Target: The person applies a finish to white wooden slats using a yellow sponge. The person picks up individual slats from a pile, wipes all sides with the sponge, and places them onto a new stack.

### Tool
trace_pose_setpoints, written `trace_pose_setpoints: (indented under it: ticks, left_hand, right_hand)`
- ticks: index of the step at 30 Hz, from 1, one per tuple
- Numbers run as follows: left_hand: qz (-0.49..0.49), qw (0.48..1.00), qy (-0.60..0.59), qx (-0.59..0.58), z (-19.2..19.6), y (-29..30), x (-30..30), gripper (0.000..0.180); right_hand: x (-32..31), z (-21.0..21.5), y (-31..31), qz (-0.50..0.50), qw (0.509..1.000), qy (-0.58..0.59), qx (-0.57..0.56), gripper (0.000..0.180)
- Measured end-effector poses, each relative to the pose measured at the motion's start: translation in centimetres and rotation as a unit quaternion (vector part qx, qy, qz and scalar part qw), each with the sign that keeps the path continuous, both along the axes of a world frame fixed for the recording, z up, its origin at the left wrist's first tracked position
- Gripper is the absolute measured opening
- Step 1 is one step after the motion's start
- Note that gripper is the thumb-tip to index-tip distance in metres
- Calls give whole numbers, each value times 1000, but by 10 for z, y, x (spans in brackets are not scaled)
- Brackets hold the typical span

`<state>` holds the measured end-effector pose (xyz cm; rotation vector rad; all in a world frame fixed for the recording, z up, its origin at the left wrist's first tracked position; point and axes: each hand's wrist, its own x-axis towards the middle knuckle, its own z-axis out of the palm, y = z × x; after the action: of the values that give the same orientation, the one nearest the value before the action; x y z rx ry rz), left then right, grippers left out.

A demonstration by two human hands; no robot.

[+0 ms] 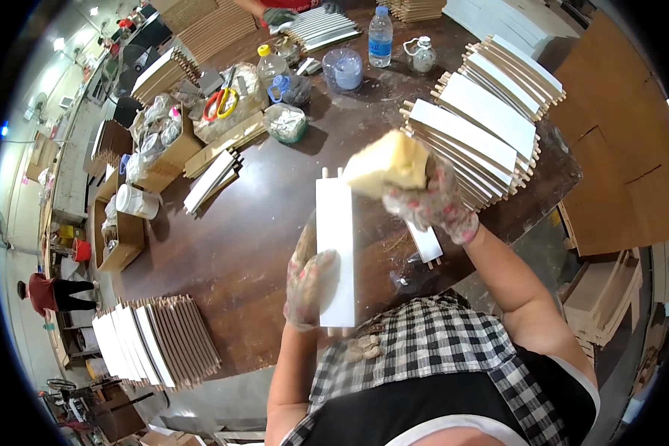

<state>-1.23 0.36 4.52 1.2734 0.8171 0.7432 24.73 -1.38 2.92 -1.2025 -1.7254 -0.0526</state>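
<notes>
My left hand (309, 286), in a patterned glove, is closed round the left edge of a white board (336, 245) with wooden dowels sticking out of both ends. The board stands lengthwise before me, its top face bare. In my gloved right hand (432, 197) is a pale yellow sponge (390, 162), slightly blurred. It hovers at the board's far right corner; whether it touches cannot be made out. Under my right wrist a shorter white board (425, 241) with dowels lies on the dark brown table (238, 256).
Stacked white dowelled boards stand at the right (468, 137) and front left (156, 342). A water bottle (380, 41), plastic tub (343, 70), scissors (221, 104), bowl (285, 123) and cardboard box (163, 163) occupy the far side. Across the table, a person's gloved hands (279, 16) touch more slats.
</notes>
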Motion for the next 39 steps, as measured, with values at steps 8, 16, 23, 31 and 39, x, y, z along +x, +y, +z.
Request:
trace_pose_setpoints:
  ticks: [8, 16, 23, 31, 39]
  left_hand:
    - [37, 996, -69, -35, -5, 11, -3, 56]
    - [111, 988, -1, 111, -51, 47, -15, 51]
    - [114, 965, -216, -99, -27, 45, -7, 53]
    - [48, 994, -94, -38, 5, 3, 2, 68]
    - [7, 996, -75, 50, -11, -3, -14, 75]
  right_hand:
    - [-31, 21, -4, 85, 950, 249, -171, 45]
    - [-75, -5, -43, 231, 951, 164, -120, 64]
    - [-64, 18, -65, 213, 954, 171, -123, 58]
    - [-19, 46, -53, 174, 792, 542, -220, 59]
    - [-37, 76, -43, 73, 937, 309, -148, 61]
